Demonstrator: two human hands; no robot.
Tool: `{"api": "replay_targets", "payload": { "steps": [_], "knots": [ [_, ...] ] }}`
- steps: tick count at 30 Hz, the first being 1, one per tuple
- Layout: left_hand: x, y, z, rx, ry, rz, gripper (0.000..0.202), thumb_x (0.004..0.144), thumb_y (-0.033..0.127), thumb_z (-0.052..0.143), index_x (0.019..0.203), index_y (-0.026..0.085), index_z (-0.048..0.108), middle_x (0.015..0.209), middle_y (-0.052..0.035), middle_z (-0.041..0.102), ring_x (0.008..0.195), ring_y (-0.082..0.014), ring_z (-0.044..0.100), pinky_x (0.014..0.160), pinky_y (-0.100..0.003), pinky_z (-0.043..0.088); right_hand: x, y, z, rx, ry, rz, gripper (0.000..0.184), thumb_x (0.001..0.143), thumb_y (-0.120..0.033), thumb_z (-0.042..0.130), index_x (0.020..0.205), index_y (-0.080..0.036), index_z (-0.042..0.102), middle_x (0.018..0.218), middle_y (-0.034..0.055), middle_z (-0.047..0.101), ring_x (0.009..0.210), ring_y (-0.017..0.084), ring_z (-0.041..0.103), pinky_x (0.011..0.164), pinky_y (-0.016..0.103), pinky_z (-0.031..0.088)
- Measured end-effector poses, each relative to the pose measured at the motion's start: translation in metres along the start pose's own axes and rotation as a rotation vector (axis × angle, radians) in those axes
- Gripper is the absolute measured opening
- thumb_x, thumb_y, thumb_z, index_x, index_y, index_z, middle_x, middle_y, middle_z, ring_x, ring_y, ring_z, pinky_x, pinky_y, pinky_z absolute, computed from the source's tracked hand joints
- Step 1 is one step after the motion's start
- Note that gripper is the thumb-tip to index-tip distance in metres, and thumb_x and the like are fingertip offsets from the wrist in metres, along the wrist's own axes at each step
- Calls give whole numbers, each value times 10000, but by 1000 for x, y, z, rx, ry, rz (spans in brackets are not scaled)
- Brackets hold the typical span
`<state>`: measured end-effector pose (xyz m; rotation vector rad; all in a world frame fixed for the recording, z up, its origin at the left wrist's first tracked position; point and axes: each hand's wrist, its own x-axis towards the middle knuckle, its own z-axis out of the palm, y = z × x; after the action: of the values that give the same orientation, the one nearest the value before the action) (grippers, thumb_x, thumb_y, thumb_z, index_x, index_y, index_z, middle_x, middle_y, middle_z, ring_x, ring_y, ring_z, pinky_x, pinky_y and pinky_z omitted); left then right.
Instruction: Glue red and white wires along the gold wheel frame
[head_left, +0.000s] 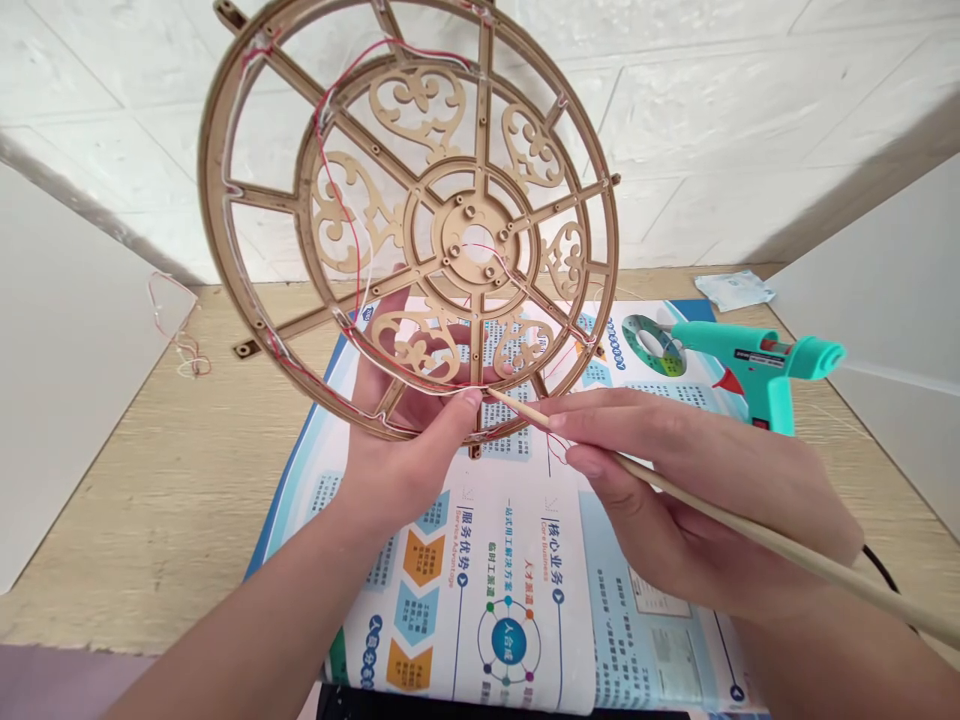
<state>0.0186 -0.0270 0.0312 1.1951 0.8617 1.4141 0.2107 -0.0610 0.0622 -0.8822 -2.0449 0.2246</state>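
Observation:
A round laser-cut wooden wheel (409, 215) with spokes, scroll ornaments and thin red and white wires along its rings stands upright above the table. My left hand (401, 440) grips its lower rim, thumb pressed on the front and fingers behind. My right hand (675, 490) pinches a long thin wooden stick (750, 535) like a pen. The stick's tip touches the wheel's lower rim beside my left thumb. A loop of red wire hangs by my right fingertips.
A printed poster (525, 580) with blue and orange graphics covers the wooden table (165, 500). A teal hot glue gun (757, 365) stands at the right, its black cord trailing. Loose wire (180, 330) lies at the left. White panels (67, 370) wall both sides.

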Motion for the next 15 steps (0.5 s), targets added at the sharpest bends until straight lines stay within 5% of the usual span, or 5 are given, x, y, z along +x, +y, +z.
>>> {"api": "replay_targets", "payload": {
  "steps": [5, 15],
  "knots": [
    [-1, -1, 1, 12, -3, -11, 626, 889, 88, 713, 1401, 406, 546, 1056, 22, 817, 1039, -252, 800, 989, -500, 676, 2, 4, -6, 50, -72, 43, 123, 996, -116, 595, 1066, -157, 688, 988, 62, 800, 894, 147, 781, 713, 214, 620],
    [-1, -5, -3, -14, -39, -18, 704, 903, 170, 757, 1502, 372, 448, 1075, -8, 821, 1098, -279, 787, 1041, -564, 620, 1, 0, -3, 49, 167, 29, 194, 931, -73, 673, 1080, -181, 738, 924, 30, 818, 846, 137, 791, 766, 180, 652]
  ]
}}
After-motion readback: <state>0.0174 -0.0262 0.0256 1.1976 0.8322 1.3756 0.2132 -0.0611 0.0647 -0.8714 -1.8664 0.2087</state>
